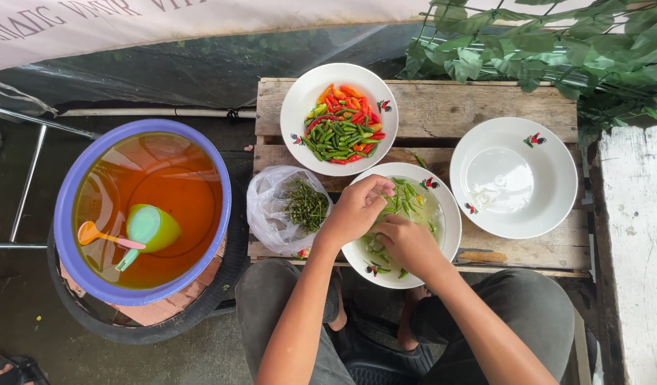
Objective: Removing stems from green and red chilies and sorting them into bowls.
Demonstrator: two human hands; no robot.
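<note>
While I crouch outdoors, wooden pallet point(478, 107) serves as table over wet dark ground; plastic sheet behind, leafy branches point(556, 43) top right. Far left: purple-rimmed tub point(68, 207) of orange water, green scoop point(147, 232) floating. Next, clear bag point(268, 207) of green stems. Above it, plate of red, orange, green chillies point(343, 121). Centre: bowl point(449, 214) of water with green chillies point(403, 199). My left hand point(353, 210) pinches one green chilli over bowl; my right hand point(407, 242) curled in bowl, grip unclear. Right: empty white bowl point(514, 178).

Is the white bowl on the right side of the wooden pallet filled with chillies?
No, the white bowl on the right holds no chillies; its inside shows bare.
</note>
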